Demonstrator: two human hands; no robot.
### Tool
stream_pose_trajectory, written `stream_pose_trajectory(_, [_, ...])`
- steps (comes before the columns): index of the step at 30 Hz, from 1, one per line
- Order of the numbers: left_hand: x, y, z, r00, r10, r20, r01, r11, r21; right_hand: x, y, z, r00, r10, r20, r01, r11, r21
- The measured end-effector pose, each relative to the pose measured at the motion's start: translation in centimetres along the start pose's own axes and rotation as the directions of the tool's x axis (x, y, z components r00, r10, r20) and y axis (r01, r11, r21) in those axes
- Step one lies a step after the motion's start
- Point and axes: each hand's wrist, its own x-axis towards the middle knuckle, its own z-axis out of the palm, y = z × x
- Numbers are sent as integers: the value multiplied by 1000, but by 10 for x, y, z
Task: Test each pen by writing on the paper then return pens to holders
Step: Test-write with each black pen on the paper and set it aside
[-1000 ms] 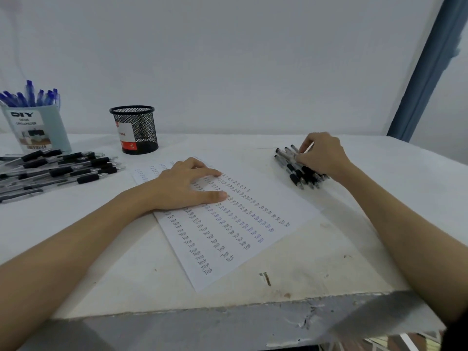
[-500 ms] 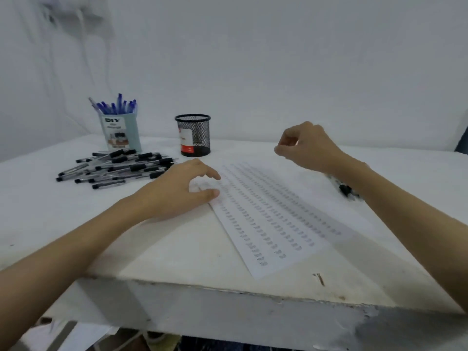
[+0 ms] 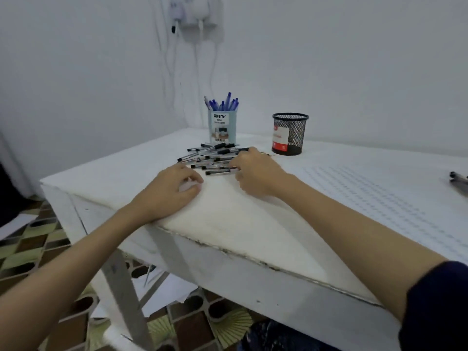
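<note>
A pile of black pens (image 3: 210,158) lies on the white table (image 3: 228,224) in front of a light-blue holder (image 3: 222,127) full of blue pens (image 3: 225,103). My right hand (image 3: 255,173) lies on the pile's right end with its fingers curled down over the pens; whether it grips one is hidden. My left hand (image 3: 172,191) rests on the table just left of it, fingers loosely curled and holding nothing. The paper (image 3: 379,196), with rows of written marks, lies to the right. An empty-looking black mesh holder (image 3: 290,134) stands behind the pile's right side.
A few more black pens (image 3: 458,179) lie at the right edge of view beyond the paper. The table's left corner and front edge are close to my left forearm. A wall socket with hanging cables (image 3: 197,24) is above the holders.
My view has swung left. My right hand left the pens on the right, crossed over the paper and came down on the left pile. My left hand slid off the paper onto bare table.
</note>
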Motion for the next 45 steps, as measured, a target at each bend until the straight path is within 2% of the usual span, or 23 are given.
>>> stream_pose_trajectory(4, [0, 1, 2, 1000, 5, 15, -5, 1000, 25, 2, -1, 5, 995, -18, -97, 17, 1000, -12])
stream_pose_trajectory(10, [0, 0, 3, 1000, -13, 13, 13, 1000, 8, -3, -8, 0, 999, -20, 29, 20, 1000, 4])
stream_pose_trajectory(14, [3, 1, 3, 1000, -2, -12, 3, 1000, 19, -11, -14, -8, 999, -37, -29, 35, 998, -55])
stream_pose_trajectory(16, [6, 8, 3, 999, 16, -35, -16, 1000, 0, -12, -12, -17, 997, 10, -80, -9, 1000, 14])
stream_pose_trajectory(18, [10, 21, 6, 997, 49, -54, -51, 998, -33, -12, -3, -32, 981, 168, -96, -150, 974, 171])
stream_pose_trajectory(20, [17, 42, 14, 993, 110, -48, -113, 992, -62, -17, 17, -49, 931, 365, -18, -321, 841, 435])
stream_pose_trajectory(22, [24, 62, 23, 987, 162, -16, -162, 984, -71, -33, 38, -65, 879, 453, 149, -406, 546, 733])
stream_pose_trajectory(23, [28, 74, 30, 981, 194, 3, -193, 978, -76, -46, 51, -74, 862, 459, 215, -415, 397, 819])
stream_pose_trajectory(25, [35, 96, 45, 969, 247, 28, -243, 965, -97, -71, 76, -88, 850, 430, 304, -423, 214, 881])
stream_pose_trajectory(28, [46, 132, 69, 942, 331, 52, -321, 936, -142, -110, 110, -103, 793, 500, 349, -410, 14, 912])
stream_pose_trajectory(31, [57, 162, 86, 915, 391, 100, -375, 916, -146, -142, 136, -114, 717, 616, 325, -257, -200, 946])
stream_pose_trajectory(33, [65, 177, 96, 895, 425, 137, -407, 902, -143, -158, 150, -117, 659, 685, 309, -136, -295, 946])
stream_pose_trajectory(35, [73, 189, 102, 881, 443, 167, -420, 894, -154, -168, 159, -119, 654, 696, 296, -30, -367, 930])
stream_pose_trajectory(37, [80, 198, 109, 872, 443, 208, -411, 894, -179, -175, 165, -119, 671, 689, 274, -9, -362, 932])
stream_pose_trajectory(41, [90, 212, 120, 831, 459, 315, -418, 888, -191, -183, 180, -112, 665, 712, 228, -53, -260, 964])
stream_pose_trajectory(43, [95, 216, 125, 809, 468, 356, -437, 884, -168, -187, 186, -108, 674, 695, 249, -142, -209, 968])
stream_pose_trajectory(45, [99, 219, 129, 800, 451, 395, -433, 890, -140, -191, 192, -102, 642, 718, 271, -310, -80, 947])
